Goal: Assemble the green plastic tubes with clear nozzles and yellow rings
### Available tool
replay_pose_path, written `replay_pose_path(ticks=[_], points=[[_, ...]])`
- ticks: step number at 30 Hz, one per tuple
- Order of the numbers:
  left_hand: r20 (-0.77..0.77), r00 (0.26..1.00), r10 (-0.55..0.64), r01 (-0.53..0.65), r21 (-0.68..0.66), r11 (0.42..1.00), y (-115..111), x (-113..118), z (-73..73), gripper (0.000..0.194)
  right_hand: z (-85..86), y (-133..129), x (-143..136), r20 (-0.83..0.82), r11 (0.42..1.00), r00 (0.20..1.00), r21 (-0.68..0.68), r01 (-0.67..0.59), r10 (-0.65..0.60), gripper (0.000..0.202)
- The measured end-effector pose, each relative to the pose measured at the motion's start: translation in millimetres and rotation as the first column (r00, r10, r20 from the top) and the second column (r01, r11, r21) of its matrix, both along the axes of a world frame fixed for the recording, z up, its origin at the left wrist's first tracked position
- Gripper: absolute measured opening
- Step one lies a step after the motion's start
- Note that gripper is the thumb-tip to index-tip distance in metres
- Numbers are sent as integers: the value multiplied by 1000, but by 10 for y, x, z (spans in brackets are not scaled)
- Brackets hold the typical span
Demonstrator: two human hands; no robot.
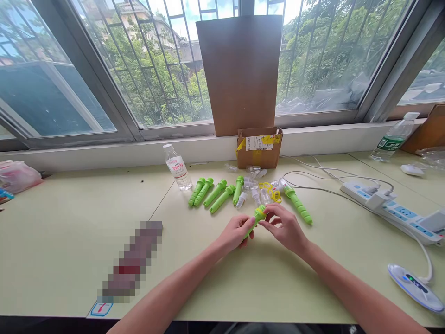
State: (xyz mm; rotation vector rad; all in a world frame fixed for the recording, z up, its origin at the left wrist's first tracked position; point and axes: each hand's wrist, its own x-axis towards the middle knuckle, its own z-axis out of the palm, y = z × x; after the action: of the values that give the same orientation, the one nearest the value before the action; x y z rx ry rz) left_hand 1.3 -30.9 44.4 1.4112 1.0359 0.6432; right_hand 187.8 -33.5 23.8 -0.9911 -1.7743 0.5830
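My left hand [239,230] is wrapped round a green ridged plastic tube [258,216], tilted with its threaded end up and away from me. Around that tube's neck shows a yellow ring [261,212], and the fingertips of my right hand [283,227] pinch at it. Behind my hands lie several more green tubes [222,198]. One green tube with a clear tip [299,206] lies to the right. Beside them are loose yellow rings [276,196] and small clear plastic caps [255,192] in a pile.
A cardboard box [259,157] stands at the back before an upright cardboard sheet [243,74]. Water bottles stand left [178,168] and far right [394,138]. A power strip [392,211] with cables and a white oval device [415,286] lie right. A blurred-out object [134,260] lies left.
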Motion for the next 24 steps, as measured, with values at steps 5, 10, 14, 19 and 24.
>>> replay_pose_path(ticks=[5, 10, 14, 19, 24], points=[[-28, 999, 43, -43, -6, 999, 11, -25, -4, 42, -3, -3, -4, 2, 1000, 1000, 8, -4, 4, 5], [-20, 999, 41, -41, -2, 999, 6, -17, -16, 38, 22, -23, -9, 3, 1000, 1000, 11, 10, -11, 6], [12, 1000, 9, -9, 23, 1000, -3, 2, -20, 42, 44, -27, -11, 12, 1000, 1000, -3, 1, 0, 13], [-26, 1000, 13, -12, 37, 999, 10, -12, 1, 41, 22, -16, -10, 23, 1000, 1000, -14, 5, -5, 9], [-28, 997, 66, -66, -3, 998, 13, -29, -10, 42, 18, -19, -13, 17, 1000, 1000, -8, -8, 8, 7]])
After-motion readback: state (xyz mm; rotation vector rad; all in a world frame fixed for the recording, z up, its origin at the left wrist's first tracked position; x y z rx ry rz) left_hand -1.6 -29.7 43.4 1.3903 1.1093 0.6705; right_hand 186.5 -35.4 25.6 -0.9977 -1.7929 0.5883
